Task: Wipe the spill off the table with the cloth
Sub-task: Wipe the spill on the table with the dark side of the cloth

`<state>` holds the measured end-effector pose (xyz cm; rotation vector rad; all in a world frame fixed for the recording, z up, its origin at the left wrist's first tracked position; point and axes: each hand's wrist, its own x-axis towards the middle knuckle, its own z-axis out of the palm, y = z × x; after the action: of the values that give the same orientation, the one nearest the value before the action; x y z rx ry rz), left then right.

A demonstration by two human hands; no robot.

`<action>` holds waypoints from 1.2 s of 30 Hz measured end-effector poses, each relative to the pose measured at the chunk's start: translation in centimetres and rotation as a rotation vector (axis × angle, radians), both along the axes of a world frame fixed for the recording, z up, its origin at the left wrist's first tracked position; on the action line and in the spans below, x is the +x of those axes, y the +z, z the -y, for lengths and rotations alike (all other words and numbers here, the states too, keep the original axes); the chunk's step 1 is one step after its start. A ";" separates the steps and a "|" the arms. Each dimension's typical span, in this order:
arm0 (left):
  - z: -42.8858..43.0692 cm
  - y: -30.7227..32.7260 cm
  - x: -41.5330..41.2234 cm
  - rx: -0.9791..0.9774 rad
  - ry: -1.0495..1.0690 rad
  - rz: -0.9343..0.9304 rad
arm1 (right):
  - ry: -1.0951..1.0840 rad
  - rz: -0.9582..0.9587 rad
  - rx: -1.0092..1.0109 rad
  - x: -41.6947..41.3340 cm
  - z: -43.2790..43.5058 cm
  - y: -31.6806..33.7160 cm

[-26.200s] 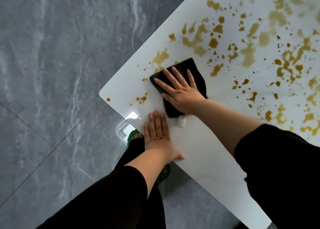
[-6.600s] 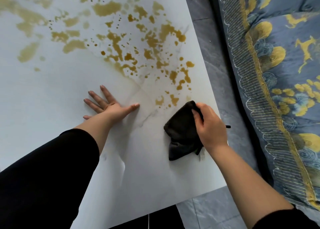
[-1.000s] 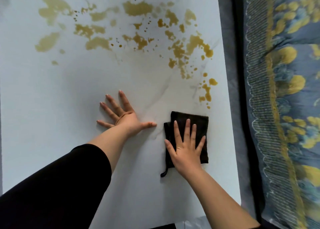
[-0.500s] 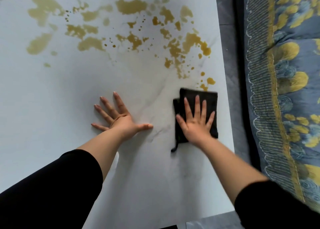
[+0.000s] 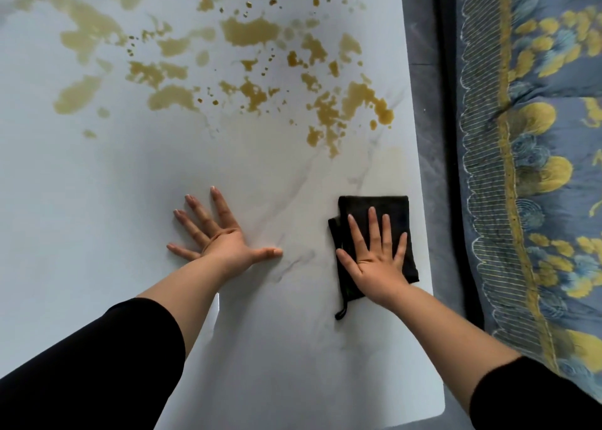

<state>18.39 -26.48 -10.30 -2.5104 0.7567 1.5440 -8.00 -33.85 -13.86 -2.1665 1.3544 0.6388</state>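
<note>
**Cloth** [image 5: 395, 204]: dark, folded square, lying flat on the white table [image 5: 97, 201] close to its right edge. It sits on the near side of the spill, not touching it.

**Right hand** [image 5: 374, 260]: palm down on the cloth, fingers straight and spread, pressing rather than gripping.

**Left hand** [image 5: 221, 240]: flat on bare tabletop left of the cloth, fingers splayed wide, holding nothing; probably a brace.

**Spill** [image 5: 329, 116]: yellow-brown blots and droplets across the far half of the table. The nearest cluster lies straight beyond the cloth.

**Step**: wiping, partway through. The near surface looks clean and most blots remain.

**Next move**: likely a forward push into the nearest cluster under steady palm pressure, keeping liquid from running off the right edge.

**Surroundings**: patterned blue-and-yellow quilt [image 5: 537, 169] to the right of the table.
</note>
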 end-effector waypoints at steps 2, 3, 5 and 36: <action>0.2 0.1 0.0 0.001 0.006 0.003 | 0.005 0.009 -0.021 0.8 2.1 -0.4; 0.2 0.1 -0.1 0.000 0.008 0.002 | -0.003 0.019 -0.045 1.6 3.7 -0.6; 0.1 0.0 -0.1 -0.002 0.011 0.004 | -0.031 0.037 -0.101 3.9 7.3 -1.2; -0.5 0.1 -0.4 -0.031 -0.037 0.028 | -0.373 0.310 0.008 5.8 -0.1 6.6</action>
<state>18.04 -25.97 -10.23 -2.5194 0.8242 1.4938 -2.18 -33.80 -7.22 -1.8397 1.5179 0.1572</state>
